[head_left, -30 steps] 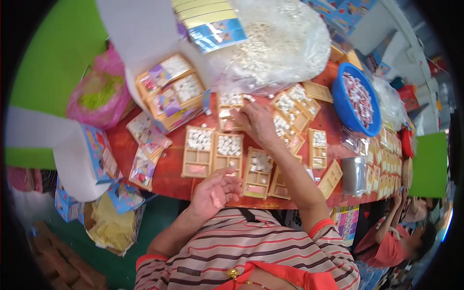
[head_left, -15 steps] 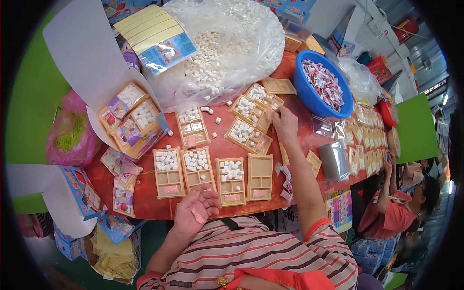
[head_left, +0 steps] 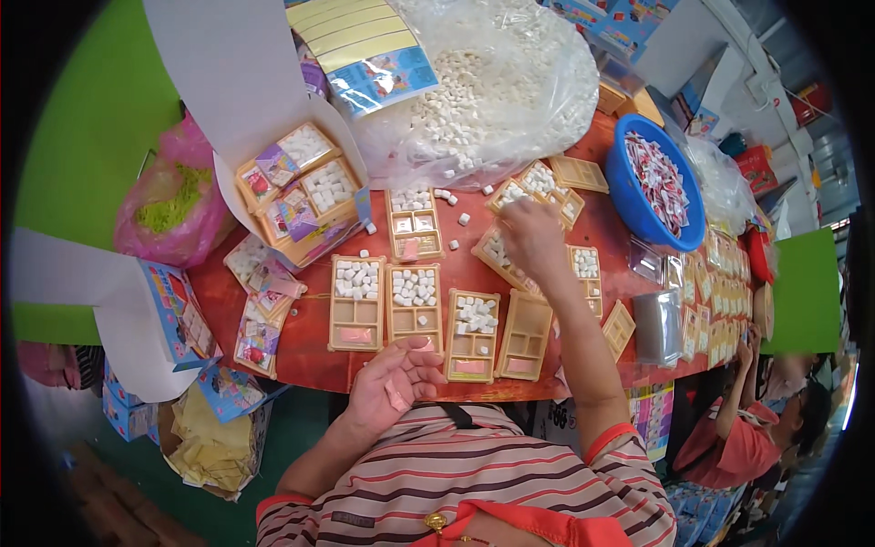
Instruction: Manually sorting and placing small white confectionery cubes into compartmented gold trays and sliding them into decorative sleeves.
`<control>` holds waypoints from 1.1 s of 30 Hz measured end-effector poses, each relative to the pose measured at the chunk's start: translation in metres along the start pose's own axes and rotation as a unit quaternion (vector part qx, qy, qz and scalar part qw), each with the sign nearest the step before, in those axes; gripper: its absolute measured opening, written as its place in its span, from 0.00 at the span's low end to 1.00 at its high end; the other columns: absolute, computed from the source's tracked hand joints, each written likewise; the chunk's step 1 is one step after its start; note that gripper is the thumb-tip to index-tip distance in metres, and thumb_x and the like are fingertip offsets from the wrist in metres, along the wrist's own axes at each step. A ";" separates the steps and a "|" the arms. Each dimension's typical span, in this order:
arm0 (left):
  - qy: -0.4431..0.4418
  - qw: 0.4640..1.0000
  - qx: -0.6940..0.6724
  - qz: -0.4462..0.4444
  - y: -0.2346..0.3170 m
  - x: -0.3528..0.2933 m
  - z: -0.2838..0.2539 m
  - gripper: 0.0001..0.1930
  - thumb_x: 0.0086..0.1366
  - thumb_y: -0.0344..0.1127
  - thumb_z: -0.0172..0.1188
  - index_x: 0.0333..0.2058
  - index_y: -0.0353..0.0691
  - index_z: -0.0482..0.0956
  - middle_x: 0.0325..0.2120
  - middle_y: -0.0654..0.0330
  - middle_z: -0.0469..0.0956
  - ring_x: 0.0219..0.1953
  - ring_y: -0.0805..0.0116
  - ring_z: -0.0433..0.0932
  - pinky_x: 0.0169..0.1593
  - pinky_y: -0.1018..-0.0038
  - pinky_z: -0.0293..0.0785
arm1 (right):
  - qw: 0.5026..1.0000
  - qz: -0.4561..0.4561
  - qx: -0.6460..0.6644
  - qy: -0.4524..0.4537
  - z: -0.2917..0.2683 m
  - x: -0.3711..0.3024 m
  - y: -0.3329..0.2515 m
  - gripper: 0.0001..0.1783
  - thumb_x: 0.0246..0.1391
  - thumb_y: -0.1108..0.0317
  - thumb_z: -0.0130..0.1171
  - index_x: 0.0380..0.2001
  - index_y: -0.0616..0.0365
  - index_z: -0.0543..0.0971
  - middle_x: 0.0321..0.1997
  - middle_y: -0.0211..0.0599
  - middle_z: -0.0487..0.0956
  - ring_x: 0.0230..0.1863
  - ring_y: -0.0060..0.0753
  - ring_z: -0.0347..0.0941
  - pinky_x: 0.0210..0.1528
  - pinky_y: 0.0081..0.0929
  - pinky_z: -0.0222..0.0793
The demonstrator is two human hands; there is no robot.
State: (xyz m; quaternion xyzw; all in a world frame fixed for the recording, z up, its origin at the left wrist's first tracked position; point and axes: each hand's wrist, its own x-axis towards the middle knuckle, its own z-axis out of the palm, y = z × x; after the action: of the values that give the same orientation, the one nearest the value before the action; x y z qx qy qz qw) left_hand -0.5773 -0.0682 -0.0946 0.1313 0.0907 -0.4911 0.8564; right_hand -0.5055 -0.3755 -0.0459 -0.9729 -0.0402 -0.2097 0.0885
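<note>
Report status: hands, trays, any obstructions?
Left hand half-open, pink packet in palm. Right hand over tan trays, grip hidden. Loose white pieces between trays.

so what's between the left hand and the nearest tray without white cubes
In the head view, one compartmented tray lies there, holding white cubes and a pink packet.

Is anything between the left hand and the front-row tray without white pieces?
Yes: a tray with white pieces lies between the left hand and the tray without them. Nothing visible hangs above it, so passing over looks open.
</note>
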 end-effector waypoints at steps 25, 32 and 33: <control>0.018 0.997 -0.003 0.073 0.013 -0.030 -0.009 0.17 0.71 0.38 0.43 0.54 0.36 0.66 0.45 0.45 0.76 0.44 0.52 0.78 0.44 0.61 0.77 | 0.968 -0.175 0.051 -0.170 0.059 0.024 -0.076 0.09 0.55 0.65 0.56 0.38 0.54 0.79 0.32 0.35 0.75 0.37 0.37 0.75 0.42 0.34 0.65; 0.015 0.998 0.011 0.068 0.008 -0.029 -0.010 0.18 0.71 0.38 0.44 0.55 0.37 0.66 0.46 0.46 0.76 0.45 0.53 0.78 0.45 0.62 0.76 | 0.974 -0.129 0.086 -0.168 0.054 0.025 -0.073 0.06 0.55 0.66 0.57 0.32 0.55 0.77 0.33 0.37 0.74 0.38 0.41 0.74 0.42 0.37 0.64; 0.014 0.997 0.012 0.069 0.009 -0.028 -0.010 0.18 0.71 0.38 0.44 0.55 0.37 0.66 0.46 0.46 0.76 0.45 0.53 0.78 0.45 0.62 0.76 | 0.977 -0.120 0.082 -0.155 0.053 0.026 -0.073 0.06 0.54 0.66 0.57 0.31 0.56 0.76 0.33 0.37 0.74 0.38 0.42 0.74 0.43 0.37 0.64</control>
State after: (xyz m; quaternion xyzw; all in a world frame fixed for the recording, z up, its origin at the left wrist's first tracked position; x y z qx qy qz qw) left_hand -0.5836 -0.0383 -0.0949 0.1545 0.0873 -0.4297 0.8854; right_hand -0.4694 -0.2928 -0.0709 -0.9711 -0.1873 -0.0613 0.1348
